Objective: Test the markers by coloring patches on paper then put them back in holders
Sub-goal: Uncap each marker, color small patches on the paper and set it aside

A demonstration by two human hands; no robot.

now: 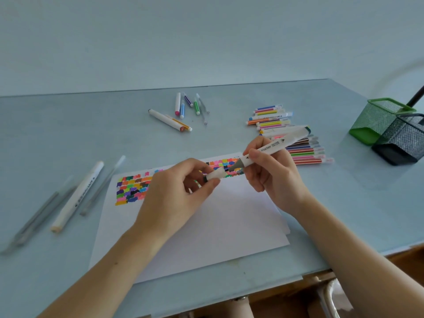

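My right hand (pixel 269 173) grips a white marker (pixel 278 144) with its grey tip bared and pointing down-left over the paper. My left hand (pixel 176 191) pinches the marker's white cap (pixel 214 175) just off the tip; cap and tip are slightly apart. Beneath both hands lies a white sheet of paper (pixel 206 226) with rows of coloured patches (pixel 133 188) along its far edge. A green mesh holder (pixel 376 120) and a black mesh holder (pixel 401 141) stand at the far right.
A row of striped markers (pixel 302 150) lies right of the paper. Several loose markers (pixel 183 111) lie at the table's far middle. A white marker (pixel 78 196) and grey pens (pixel 41 216) rest at the left. The table's front edge runs close below the paper.
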